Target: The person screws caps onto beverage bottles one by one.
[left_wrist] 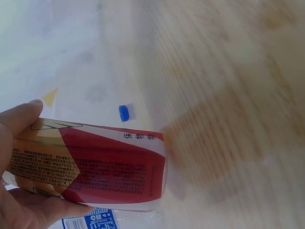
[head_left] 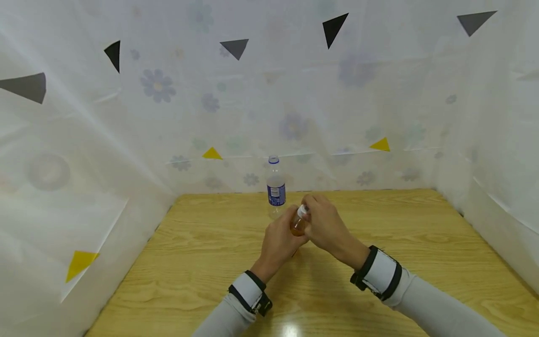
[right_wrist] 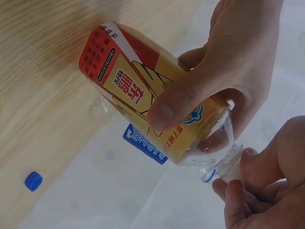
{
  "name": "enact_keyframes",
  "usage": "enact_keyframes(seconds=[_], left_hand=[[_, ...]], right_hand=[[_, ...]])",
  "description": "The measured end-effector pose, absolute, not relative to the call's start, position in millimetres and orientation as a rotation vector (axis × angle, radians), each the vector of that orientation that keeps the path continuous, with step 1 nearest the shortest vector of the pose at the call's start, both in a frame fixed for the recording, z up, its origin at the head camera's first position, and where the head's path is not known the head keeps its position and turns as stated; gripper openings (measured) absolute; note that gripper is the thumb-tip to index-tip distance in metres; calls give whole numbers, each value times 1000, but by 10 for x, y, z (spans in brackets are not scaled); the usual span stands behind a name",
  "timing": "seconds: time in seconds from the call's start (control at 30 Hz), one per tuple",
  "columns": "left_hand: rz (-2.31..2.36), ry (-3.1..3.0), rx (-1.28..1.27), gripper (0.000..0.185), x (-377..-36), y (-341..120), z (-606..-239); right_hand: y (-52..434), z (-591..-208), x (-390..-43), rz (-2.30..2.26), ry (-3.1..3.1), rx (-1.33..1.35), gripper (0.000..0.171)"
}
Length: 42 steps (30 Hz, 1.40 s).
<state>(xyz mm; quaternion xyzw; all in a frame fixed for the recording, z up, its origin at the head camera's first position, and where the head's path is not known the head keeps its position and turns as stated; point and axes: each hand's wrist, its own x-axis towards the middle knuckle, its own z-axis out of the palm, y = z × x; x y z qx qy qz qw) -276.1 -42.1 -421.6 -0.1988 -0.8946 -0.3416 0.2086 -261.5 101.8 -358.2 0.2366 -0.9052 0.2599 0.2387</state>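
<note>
My left hand grips a plastic drink bottle round its body, thumb on one side. Its red and yellow label fills much of the left wrist view. The bottle leans, neck toward my right hand, whose thumb and fingers pinch the white cap at the top. Fingers hide part of that cap in the right wrist view. Just beyond my hands an uncapped clear bottle with a blue label stands upright. A loose blue cap lies on the table, hidden in the head view.
The wood-grain table reaches to a whitish sheet at the back, printed with flowers and triangles. Similar sheets stand along the left and right sides. Each wrist wears a strapped band.
</note>
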Motion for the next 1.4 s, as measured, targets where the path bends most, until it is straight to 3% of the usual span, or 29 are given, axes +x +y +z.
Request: enact_keyframes(seconds=[0.73,1.4], left_hand=[[-943,-2476,-543,52,-2777,-415,-4224],[-919,-2490,-558,57,-2768,-417,-4194]], right_hand=[[1003,-3585,-2661,696,-2484,637,16],[1023,-3518,-2634,590,-2578,616,15]])
